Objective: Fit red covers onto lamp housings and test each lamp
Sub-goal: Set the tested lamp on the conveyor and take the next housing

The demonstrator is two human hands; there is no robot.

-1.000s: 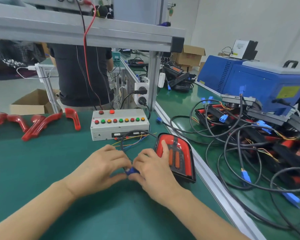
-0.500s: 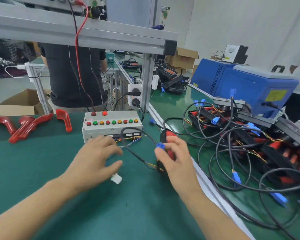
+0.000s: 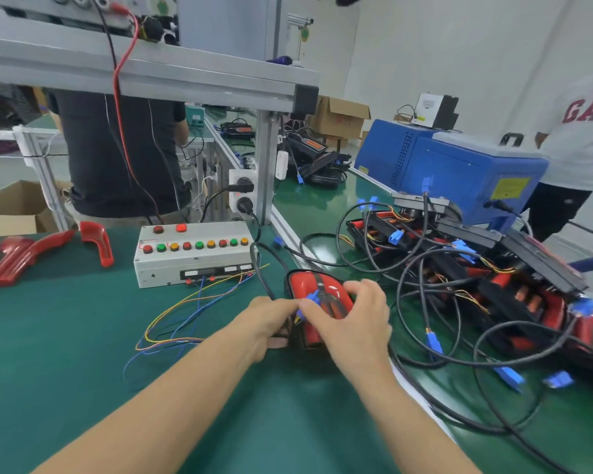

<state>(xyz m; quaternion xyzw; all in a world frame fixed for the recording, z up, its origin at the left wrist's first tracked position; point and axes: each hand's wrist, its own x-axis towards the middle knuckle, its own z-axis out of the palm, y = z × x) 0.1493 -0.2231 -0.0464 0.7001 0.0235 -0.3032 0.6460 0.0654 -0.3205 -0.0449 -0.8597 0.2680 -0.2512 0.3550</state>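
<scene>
A lamp with a red cover in a black housing lies on the green bench mat, near its right edge. My right hand is wrapped over the lamp's near half and pinches a blue connector on its black cable. My left hand grips the lamp's left side, fingers curled under it. Behind them stands a grey test box with red, green and orange buttons; loose thin wires run from it across the mat. Loose red covers lie at the far left.
A heap of finished lamps with black cables and blue plugs fills the right-hand belt. A blue machine stands behind it. An aluminium frame post with sockets rises behind the box. One person stands behind the bench, another at far right.
My left hand left the spot by the white plug and came right to grip the lamp. My right hand, with the blue connector, settled over the lamp. The view has shifted left.
</scene>
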